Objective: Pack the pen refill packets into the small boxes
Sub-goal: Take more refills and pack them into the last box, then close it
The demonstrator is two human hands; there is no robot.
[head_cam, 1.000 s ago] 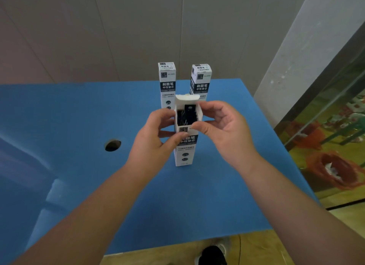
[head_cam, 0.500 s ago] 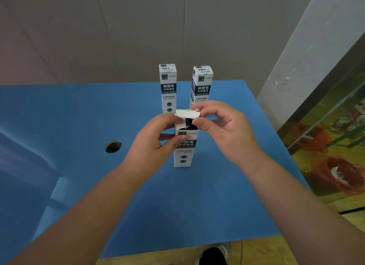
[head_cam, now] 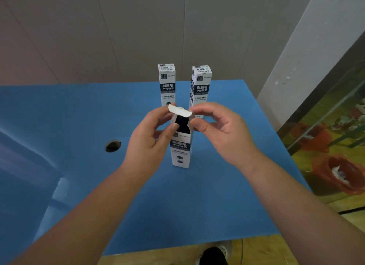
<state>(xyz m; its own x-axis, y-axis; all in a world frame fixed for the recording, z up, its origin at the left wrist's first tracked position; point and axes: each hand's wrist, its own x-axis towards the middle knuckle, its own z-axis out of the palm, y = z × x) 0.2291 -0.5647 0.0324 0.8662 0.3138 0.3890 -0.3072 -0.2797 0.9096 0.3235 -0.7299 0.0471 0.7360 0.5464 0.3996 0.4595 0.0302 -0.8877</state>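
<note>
A pale panelled wall [head_cam: 138, 33] rises behind a blue table [head_cam: 79, 116], which has a round dark hole [head_cam: 113, 146] in its top left of centre; to the right a grey-white pillar [head_cam: 316, 53] stands beside a glass pane showing red shapes on a yellowish floor. On the table a tall, narrow white-and-dark-blue refill box [head_cam: 180, 152] stands upright near the middle, its top open so that a dark interior shows; what is inside cannot be made out. Its white lid flap [head_cam: 179, 111] is raised and bent over the opening. The left hand [head_cam: 147, 138] holds the box at its upper left, with the thumb pressed against the front edge just below the opening and a fingertip touching the left end of the flap. The right hand [head_cam: 223, 130] pinches the right end of the flap between curled forefinger and thumb, the other fingers curled loosely behind. Beyond the hands, two more boxes of the same print stand upright and closed: the left closed box [head_cam: 167, 83] and the right closed box [head_cam: 200, 85], near each other but apart, the right one turned slightly. At the bottom edge, below the table's near rim, a dark shoe [head_cam: 213, 256] shows on the floor.
</note>
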